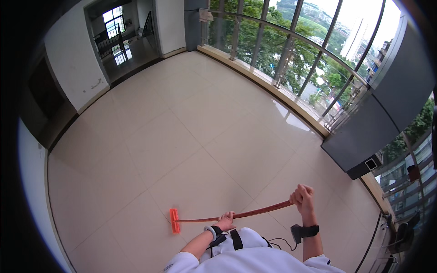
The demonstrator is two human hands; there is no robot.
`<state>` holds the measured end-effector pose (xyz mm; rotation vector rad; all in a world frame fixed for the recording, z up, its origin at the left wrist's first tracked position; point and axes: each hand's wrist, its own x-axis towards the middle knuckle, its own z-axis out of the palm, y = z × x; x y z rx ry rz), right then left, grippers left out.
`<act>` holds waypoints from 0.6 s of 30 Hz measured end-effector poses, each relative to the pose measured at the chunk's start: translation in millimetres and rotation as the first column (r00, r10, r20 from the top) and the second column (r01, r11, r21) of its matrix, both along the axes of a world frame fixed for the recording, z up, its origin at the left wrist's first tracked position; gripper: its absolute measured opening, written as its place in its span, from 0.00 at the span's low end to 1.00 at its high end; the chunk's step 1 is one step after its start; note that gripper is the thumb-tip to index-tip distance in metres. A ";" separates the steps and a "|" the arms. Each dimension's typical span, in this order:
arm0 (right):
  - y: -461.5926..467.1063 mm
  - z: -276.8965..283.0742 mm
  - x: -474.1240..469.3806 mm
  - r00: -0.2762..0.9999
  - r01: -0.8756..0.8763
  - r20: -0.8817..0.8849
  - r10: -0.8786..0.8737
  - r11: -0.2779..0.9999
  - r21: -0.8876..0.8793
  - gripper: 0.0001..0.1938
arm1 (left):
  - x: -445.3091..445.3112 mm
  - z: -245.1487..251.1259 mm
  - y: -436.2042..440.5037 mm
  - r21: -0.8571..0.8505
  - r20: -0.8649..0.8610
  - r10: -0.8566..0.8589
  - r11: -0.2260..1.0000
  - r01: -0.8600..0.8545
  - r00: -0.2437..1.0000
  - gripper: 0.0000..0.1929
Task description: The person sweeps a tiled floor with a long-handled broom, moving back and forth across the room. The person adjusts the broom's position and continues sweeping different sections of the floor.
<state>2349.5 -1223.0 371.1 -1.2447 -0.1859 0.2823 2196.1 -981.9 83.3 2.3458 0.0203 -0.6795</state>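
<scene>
A reddish-brown pole point(261, 209) runs across in front of me, ending at an orange brush head point(174, 221) with short bristles along its right side. My left hand point(226, 221) is closed around the lower part of the pole, closer to the head. Higher up, at the pole's right end, my right hand point(302, 197) grips it in a fist. The head appears to rest on the beige tiled floor point(205, 146), though exact contact is hard to tell.
Tall windows with a metal handrail point(290, 32) line the right side, beside a dark grey pillar point(365, 133). An open doorway point(126, 37) shows at the back left, a darker one point(47, 92) further left. A black cable point(370, 239) lies at lower right.
</scene>
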 end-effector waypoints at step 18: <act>-2.8 47.0 -42.4 0.973 -0.094 0.211 0.089 0.995 0.015 0.23 | -85.6 24.2 -65.9 -0.082 0.381 0.280 0.960 -0.269 0.881 0.33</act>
